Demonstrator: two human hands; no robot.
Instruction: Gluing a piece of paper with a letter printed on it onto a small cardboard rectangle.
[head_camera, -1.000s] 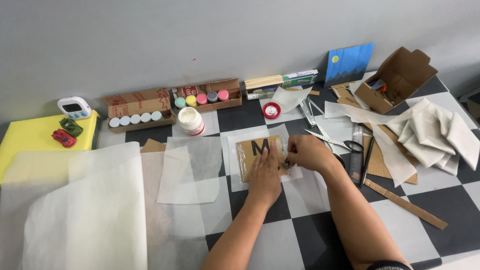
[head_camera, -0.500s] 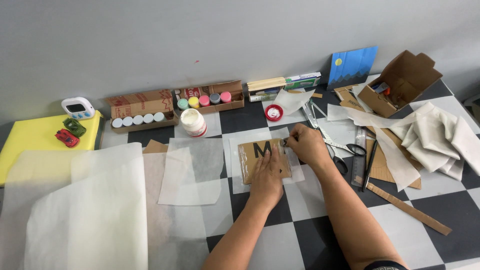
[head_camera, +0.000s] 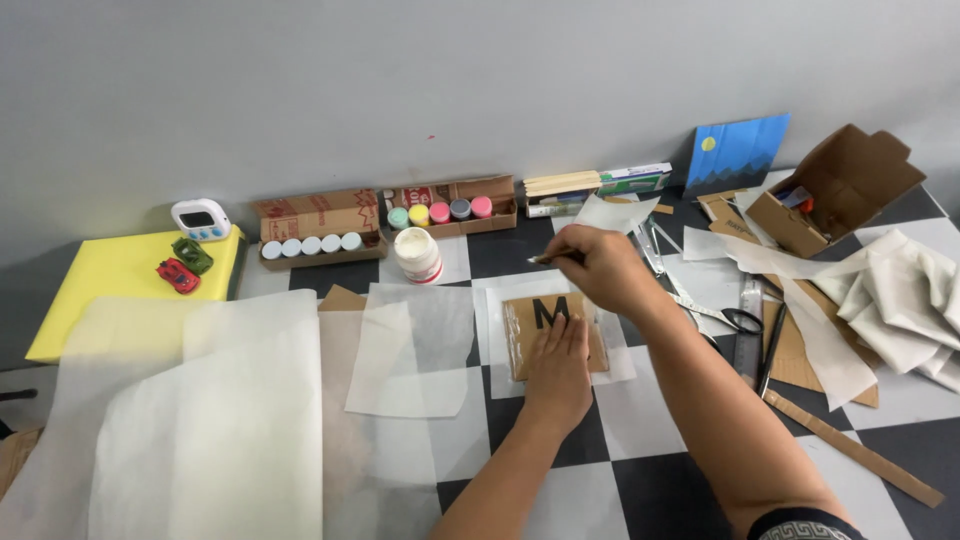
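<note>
One small square of brown cardboard (head_camera: 545, 335) bearing a black letter lies on a white paper sheet (head_camera: 620, 370) on the black-and-white checkered table (head_camera: 660, 480), directly under the left hand (head_camera: 557, 372), which lies flat with fingers together and palm down on its lower half, pinning it. A second ago the right hand (head_camera: 600, 270) was down at the card's top right edge; now it has lifted and drawn back toward the wall, hovering just above the card's far edge, so the brush work on the letter appears to be paused rather than in contact. That hand is closed in a pinch on a thin brush (head_camera: 548, 259), whose tip pokes out to its left. Just left of the left hand lies a loose sheet of translucent paper (head_camera: 410, 350), and beyond it, farther left, larger sheets (head_camera: 200, 420). Beyond the right hand stands a white jar (head_camera: 417, 255) and two cardboard trays of small paint pots (head_camera: 440, 212). To the right of the right hand lie scissors (head_camera: 735, 320), a ruler (head_camera: 750, 335), crumpled white paper (head_camera: 900, 300) and an open cardboard box (head_camera: 835, 190).
</note>
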